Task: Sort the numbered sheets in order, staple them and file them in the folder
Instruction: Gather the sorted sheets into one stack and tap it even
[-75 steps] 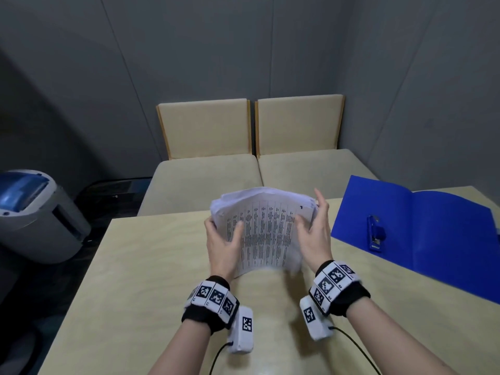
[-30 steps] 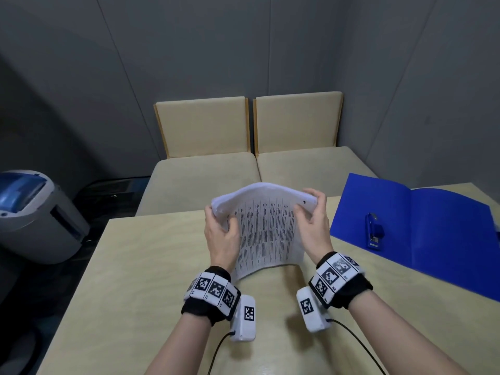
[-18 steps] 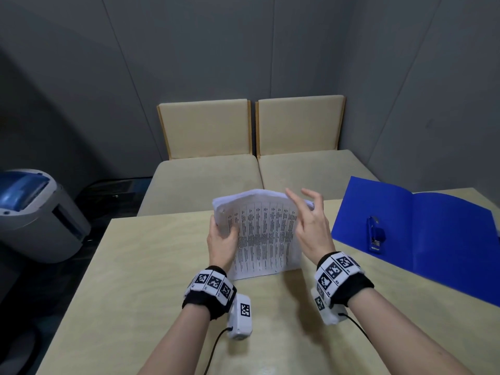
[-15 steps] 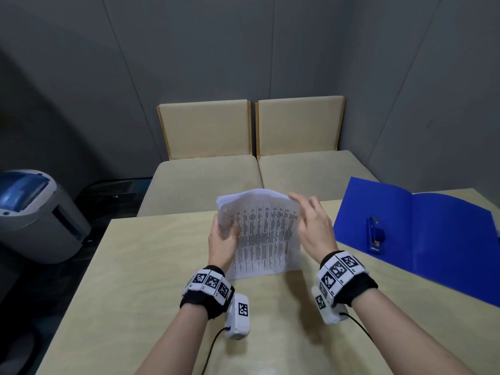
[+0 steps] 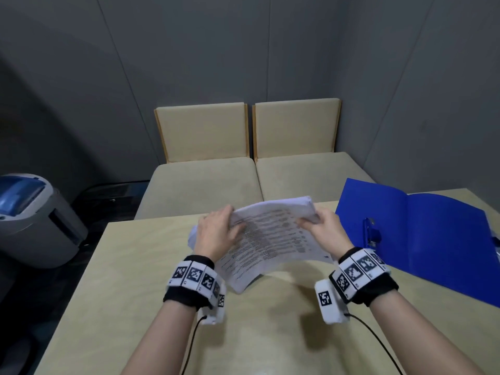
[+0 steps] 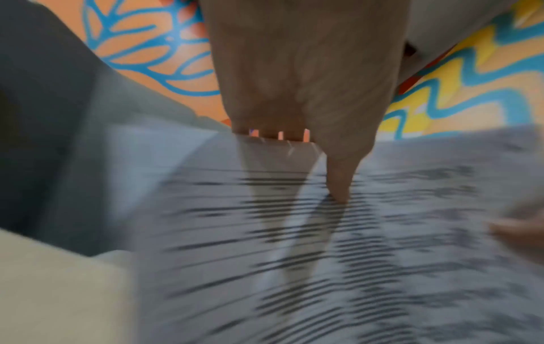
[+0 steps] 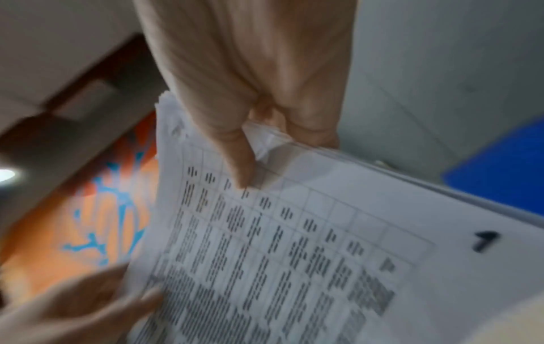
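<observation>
The stack of numbered sheets (image 5: 273, 236) is held in the air over the middle of the pale wooden table (image 5: 135, 293), turned at a slant, with the page marked 1 on top in the right wrist view. The left hand (image 5: 216, 236) grips its left edge, thumb on the print and fingers underneath; the right hand (image 5: 324, 228) pinches the far right corner. Sorting looks done, though the blur hides the lower pages, so this seems to be squaring up before stapling. Next the edges need tapping flush and one hand must free itself for the blue stapler (image 5: 370, 234), which lies on the open blue folder (image 5: 438, 244) at the right. Two beige seats (image 5: 249, 182) stand beyond the table against grey walls, and a grey machine (image 5: 32, 217) sits at far left.
</observation>
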A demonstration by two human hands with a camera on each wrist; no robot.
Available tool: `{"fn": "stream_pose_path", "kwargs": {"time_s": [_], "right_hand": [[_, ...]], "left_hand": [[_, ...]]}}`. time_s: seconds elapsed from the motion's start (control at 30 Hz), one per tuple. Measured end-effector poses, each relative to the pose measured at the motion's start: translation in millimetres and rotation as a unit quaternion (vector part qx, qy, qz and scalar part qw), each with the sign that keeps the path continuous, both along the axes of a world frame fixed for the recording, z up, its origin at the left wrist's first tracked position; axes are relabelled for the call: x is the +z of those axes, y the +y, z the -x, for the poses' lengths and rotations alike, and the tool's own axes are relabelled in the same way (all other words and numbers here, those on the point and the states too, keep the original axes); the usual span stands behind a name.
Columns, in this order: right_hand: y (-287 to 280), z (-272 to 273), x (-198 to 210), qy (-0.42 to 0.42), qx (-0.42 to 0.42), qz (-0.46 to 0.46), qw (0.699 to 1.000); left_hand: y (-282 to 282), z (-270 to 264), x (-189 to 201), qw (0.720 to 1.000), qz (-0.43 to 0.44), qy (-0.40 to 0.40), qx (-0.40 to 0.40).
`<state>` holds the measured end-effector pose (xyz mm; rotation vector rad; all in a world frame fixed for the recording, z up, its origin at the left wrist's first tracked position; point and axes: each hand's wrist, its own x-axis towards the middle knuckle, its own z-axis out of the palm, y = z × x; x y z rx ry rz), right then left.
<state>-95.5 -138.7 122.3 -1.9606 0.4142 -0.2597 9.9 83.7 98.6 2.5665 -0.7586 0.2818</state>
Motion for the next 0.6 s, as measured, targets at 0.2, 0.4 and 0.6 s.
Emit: {"fn": "stream_pose_path", "kwargs": {"time_s": [0.2,0.4,0.6], "right_hand": [[-18.2,21.5,-39.9,-0.024,-0.049,-0.191,0.980],[-9.1,18.6,-46.0,-0.045,-0.038,-0.243,0.968],[-2.0,14.0,-60.3,-0.021,-0.061,-0.235,0.970]], "left_hand": [[41.6,-7.0,-16.4,0.944,0.253,0.156,0.146],[27.2,16.3,5.2,0.801,0.509,0.303,0.087],[25.9,34.1,-27.1,0.809,0.517,0.256,0.112]]}}
